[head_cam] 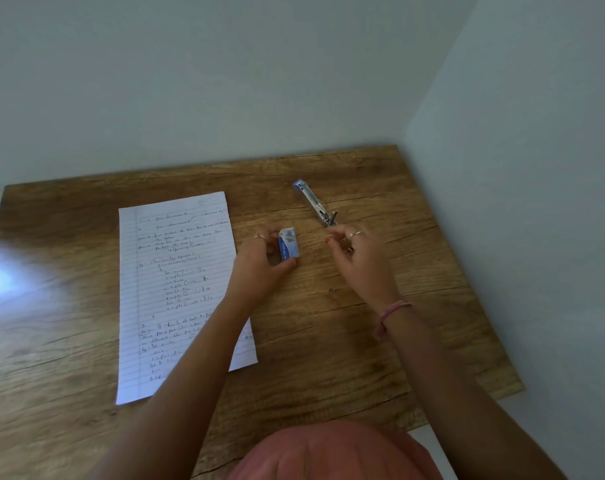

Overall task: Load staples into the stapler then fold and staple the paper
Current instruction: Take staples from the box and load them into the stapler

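L hand (266, 252) grips small rectangular cardboard staple box (288, 248).

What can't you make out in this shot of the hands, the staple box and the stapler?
Head view only:
- Staple box: the label is too small and blurred to read; left hand covers its near side.
- Right hand: whether the curled fingers pinch staples is too small to tell.
- Stapler: whether staples are in it cannot be seen.
- Paper: handwriting too small to read; the left forearm hides its lower right part.
- Tiny dark speck on the table: unidentifiable.
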The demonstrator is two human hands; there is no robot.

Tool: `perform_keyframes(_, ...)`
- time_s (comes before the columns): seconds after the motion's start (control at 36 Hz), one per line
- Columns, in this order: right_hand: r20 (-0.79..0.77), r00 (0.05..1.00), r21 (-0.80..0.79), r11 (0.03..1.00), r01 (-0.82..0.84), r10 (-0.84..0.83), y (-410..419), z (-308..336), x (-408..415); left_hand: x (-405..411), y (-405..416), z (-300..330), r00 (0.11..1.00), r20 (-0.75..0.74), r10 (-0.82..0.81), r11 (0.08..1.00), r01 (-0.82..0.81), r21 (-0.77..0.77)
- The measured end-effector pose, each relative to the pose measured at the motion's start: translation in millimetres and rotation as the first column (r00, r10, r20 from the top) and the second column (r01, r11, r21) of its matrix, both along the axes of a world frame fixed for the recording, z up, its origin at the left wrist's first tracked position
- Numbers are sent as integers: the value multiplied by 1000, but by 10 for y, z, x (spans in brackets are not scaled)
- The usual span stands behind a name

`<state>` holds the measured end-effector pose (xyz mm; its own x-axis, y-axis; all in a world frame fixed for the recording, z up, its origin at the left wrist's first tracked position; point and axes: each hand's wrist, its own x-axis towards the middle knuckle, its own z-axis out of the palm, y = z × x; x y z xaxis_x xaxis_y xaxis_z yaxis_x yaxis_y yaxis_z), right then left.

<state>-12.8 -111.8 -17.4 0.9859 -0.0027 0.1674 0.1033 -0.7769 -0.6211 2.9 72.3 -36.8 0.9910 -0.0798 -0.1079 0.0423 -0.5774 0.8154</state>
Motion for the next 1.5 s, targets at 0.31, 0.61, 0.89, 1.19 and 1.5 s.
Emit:
perform_keyframes(0.31,-321,908,404,906,-126,269,141,-55,149,-148,0,-86,995,7,-101,995,101,4)
perform_keyframes(0.61,-406,892,389,921,-27,198,171,-103,322,-251,-28,-204,981,184,-56,990,30,140)
perform_keyframes(0.89,-482,852,209,971,-113,203,240,-42,359,-299,-105,-213,961,274,-42,974,-22,226)
perform_keyframes(1.19,-421,900,266,964,5,112,278,-107,362,-302,-88,-203,958,288,18,997,-38,62)
perform_keyframes(1.5,-354,935,266,960,83,18,279,-174,399,-303,-75,-208,961,272,49,998,-57,21)
